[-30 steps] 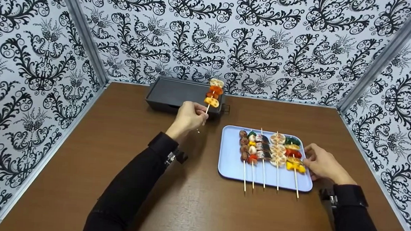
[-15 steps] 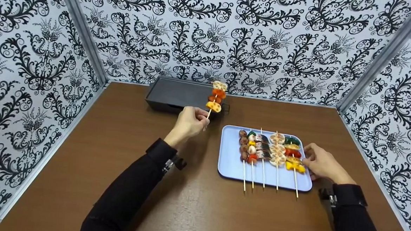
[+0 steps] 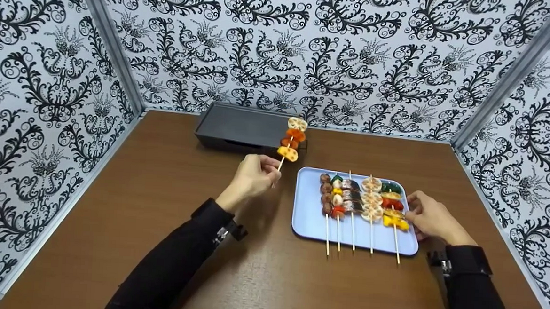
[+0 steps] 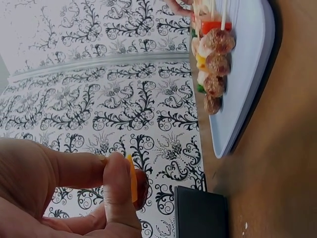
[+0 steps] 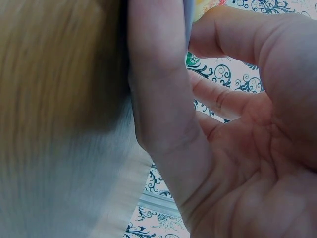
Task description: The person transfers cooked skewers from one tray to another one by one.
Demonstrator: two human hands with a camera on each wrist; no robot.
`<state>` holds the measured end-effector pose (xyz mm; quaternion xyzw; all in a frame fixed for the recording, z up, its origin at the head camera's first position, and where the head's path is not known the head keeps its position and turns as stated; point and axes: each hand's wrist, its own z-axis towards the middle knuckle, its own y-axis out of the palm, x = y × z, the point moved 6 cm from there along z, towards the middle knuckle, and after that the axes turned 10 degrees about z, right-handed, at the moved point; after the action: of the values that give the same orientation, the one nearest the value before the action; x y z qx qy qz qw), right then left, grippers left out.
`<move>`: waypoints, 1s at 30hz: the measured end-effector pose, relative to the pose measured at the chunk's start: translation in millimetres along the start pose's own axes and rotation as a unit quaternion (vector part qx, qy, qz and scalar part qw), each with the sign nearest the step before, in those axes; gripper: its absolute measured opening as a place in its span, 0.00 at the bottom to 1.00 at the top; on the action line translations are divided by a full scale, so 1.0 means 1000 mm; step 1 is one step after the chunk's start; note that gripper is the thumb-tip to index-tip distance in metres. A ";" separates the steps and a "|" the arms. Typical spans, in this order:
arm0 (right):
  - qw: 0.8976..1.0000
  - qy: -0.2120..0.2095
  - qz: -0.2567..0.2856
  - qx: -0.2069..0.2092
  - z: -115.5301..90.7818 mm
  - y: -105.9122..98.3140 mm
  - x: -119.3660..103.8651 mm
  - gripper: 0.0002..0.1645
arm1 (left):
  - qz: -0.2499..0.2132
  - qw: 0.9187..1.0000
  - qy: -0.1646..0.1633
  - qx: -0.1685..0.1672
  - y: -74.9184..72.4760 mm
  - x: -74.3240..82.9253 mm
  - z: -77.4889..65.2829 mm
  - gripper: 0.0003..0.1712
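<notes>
My left hand (image 3: 255, 174) pinches the bare stick of a food skewer (image 3: 295, 135) between thumb and fingers. The skewer tilts upward, raised near the right front corner of a dark grey griddle (image 3: 243, 124). Threaded on it are a pale lotus slice, orange-red pieces and a yellow slice. In the left wrist view, the thumb and fingers hide most of this skewer (image 4: 141, 188). My right hand (image 3: 434, 219) grips the right rim of a pale blue tray (image 3: 306, 212), fingers on both sides of the edge. Several skewers lie side by side there, including meatballs (image 3: 326, 195) and lotus slices (image 3: 372, 199).
The brown wooden table (image 3: 159, 205) carries the griddle at the back and the tray at right of centre. Stick ends overhang the tray's front edge. Patterned walls (image 3: 285, 56) enclose the table at the back and both sides.
My left hand has drawn back toward me and slightly right with the skewer, from over the griddle to its front right corner. The right hand and tray have stayed put.
</notes>
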<state>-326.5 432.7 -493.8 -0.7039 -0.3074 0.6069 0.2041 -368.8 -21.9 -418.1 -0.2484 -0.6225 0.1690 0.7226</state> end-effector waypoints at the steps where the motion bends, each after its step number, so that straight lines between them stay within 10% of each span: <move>1: 1.000 -0.001 0.000 0.000 0.000 0.000 0.000 0.27 | -0.002 1.000 0.000 0.000 0.000 0.000 -0.002 0.15; 30: 1.000 -0.006 -0.020 0.005 0.001 0.000 0.000 0.26 | -0.126 0.986 -0.036 -0.106 0.038 -0.011 -0.048 0.16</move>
<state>-327.7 433.1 -493.9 -0.6930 -0.3198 0.6083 0.2178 -321.4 -4.0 -453.5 -0.2368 -0.6889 0.0192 0.6848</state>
